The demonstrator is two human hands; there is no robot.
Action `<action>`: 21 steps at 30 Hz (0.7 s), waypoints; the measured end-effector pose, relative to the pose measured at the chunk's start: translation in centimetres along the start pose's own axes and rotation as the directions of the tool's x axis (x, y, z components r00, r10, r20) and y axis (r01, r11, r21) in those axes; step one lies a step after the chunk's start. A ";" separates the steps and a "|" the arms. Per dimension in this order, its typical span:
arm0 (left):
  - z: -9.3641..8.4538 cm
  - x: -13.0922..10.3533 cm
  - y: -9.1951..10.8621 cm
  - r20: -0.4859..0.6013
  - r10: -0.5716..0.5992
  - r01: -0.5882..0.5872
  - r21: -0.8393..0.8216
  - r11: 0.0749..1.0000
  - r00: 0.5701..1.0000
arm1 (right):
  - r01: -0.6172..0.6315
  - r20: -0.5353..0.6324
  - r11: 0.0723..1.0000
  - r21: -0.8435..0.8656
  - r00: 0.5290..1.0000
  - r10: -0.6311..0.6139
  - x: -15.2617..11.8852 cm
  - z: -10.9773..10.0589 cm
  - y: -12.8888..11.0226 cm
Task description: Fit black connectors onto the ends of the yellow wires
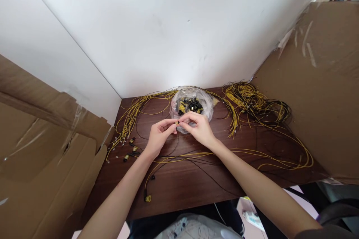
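Both hands meet at the near rim of a clear plastic bag [206, 109], which holds many small black and yellow parts [193, 105]. My left hand [160, 134] pinches a small yellow and black part [176, 123] between thumb and forefinger. From the other side, my right hand [198, 129] closes its thumb and fingertips on the black end of that same part. Its exact kind is too small to make out, and fingers cover much of it. A thin dark wire seems to hang below the hands.
Yellow and black wires [134, 110] fan out on the left, and a tangled wire coil [249, 99] lies at right. Several wired black-yellow connectors [134, 149] rest left; another connector [147, 197] lies near the front. Cardboard panels [314, 93] and a white wall [179, 33] enclose the brown table [179, 190].
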State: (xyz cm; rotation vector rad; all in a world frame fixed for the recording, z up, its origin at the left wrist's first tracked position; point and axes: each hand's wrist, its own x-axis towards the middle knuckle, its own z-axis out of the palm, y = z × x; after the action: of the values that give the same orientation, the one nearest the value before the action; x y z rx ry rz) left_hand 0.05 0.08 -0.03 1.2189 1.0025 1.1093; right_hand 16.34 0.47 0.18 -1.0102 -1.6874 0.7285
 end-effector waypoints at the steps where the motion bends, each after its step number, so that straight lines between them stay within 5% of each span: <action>1: 0.0 0.0 0.0 -0.003 0.000 0.000 0.005 1.000 1.000 | -0.002 0.002 1.000 -0.004 1.000 0.002 0.0 0.0 0.0; 21: 0.5 -0.3 0.2 -0.017 0.069 -0.068 0.068 0.995 0.997 | 0.105 0.026 0.991 -0.078 0.994 -0.103 -0.4 0.1 0.3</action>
State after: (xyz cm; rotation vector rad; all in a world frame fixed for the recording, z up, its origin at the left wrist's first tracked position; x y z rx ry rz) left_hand 0.49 -0.32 0.18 1.3074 1.0261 1.1507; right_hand 16.41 0.27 -0.28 -0.9642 -1.7857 0.6104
